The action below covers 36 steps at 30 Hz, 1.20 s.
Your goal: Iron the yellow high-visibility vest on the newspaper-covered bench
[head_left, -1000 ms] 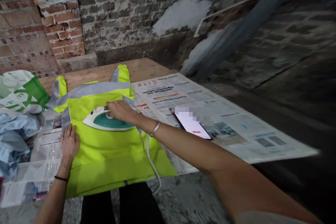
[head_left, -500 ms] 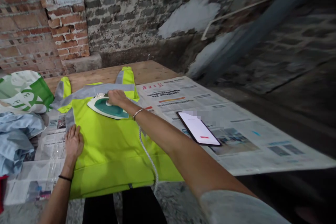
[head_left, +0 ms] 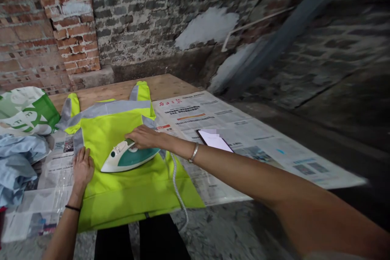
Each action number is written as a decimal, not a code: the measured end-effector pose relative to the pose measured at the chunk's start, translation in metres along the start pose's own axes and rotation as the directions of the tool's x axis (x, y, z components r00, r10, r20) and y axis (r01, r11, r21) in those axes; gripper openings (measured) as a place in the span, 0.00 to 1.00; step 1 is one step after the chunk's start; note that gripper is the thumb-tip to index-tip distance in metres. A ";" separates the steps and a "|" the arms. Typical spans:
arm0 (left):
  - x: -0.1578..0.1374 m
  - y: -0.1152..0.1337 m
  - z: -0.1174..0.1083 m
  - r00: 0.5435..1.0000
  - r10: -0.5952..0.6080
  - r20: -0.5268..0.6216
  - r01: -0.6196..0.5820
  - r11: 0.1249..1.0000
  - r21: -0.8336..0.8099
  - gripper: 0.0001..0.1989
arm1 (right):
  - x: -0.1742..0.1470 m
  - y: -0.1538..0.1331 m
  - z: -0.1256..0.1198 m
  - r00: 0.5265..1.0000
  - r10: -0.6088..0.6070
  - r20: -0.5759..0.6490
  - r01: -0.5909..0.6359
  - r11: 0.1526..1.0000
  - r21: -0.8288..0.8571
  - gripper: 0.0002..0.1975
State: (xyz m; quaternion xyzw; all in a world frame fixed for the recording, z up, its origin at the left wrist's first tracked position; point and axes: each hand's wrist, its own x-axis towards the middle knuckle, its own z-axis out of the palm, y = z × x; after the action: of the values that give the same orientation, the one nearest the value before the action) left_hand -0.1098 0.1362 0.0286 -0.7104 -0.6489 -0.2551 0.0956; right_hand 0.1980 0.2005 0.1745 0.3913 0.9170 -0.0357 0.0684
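Observation:
A bright yellow high-visibility sweatshirt (head_left: 122,195) with grey reflective bands lies spread on the newspaper-covered table. My right hand (head_left: 145,136) is wrapped round the handle of a white and green iron (head_left: 131,159), whose soleplate rests on the middle of the garment, tip to the left. From the iron's rear a pale braided cord (head_left: 176,183) runs down over the garment and off the near edge. My left hand (head_left: 83,166) lies flat, fingers stretched, on the garment's left edge.
Newspaper (head_left: 243,130) covers much of the wooden table (head_left: 170,85). A phone (head_left: 215,140) lies to the right, partly behind my forearm. On the left are a green and white bag (head_left: 30,109) and crumpled light-blue cloth (head_left: 18,166). A brick wall (head_left: 137,20) stands behind.
My right hand has drawn the iron toward me, from the upper part of the sweatshirt to its middle, and its tip has turned to point lower left. My left hand stays on the left edge.

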 end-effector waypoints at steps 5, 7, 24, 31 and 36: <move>-0.005 0.017 -0.028 0.993 0.100 -0.069 -0.104 0.993 -0.056 0.20 | 0.027 0.011 -0.002 0.982 0.167 -0.086 -0.167 0.986 0.006 0.18; -0.014 0.047 -0.043 0.961 0.271 -0.049 -0.275 0.951 -0.143 0.16 | 0.045 0.019 -0.004 0.967 0.220 -0.130 -0.219 0.976 0.019 0.19; -0.050 0.202 -0.032 0.475 0.792 0.384 -0.638 0.611 -0.470 0.48 | 0.052 0.027 -0.005 0.974 0.179 -0.137 -0.180 0.984 0.008 0.20; -0.049 0.206 -0.033 0.488 0.766 0.418 -0.595 0.642 -0.483 0.46 | 0.113 0.054 -0.009 0.904 0.364 -0.223 -0.352 0.931 0.092 0.18; -0.050 0.205 -0.032 0.500 0.765 0.406 -0.576 0.644 -0.503 0.46 | 0.126 0.056 -0.017 0.877 0.441 -0.193 -0.426 0.897 0.116 0.19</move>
State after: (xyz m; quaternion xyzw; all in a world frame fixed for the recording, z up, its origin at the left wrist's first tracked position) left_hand 0.0798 0.0494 0.0711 -0.9542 -0.2644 -0.0600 -0.1268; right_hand 0.1510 0.3310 0.1709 0.5902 0.8063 -0.0091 -0.0383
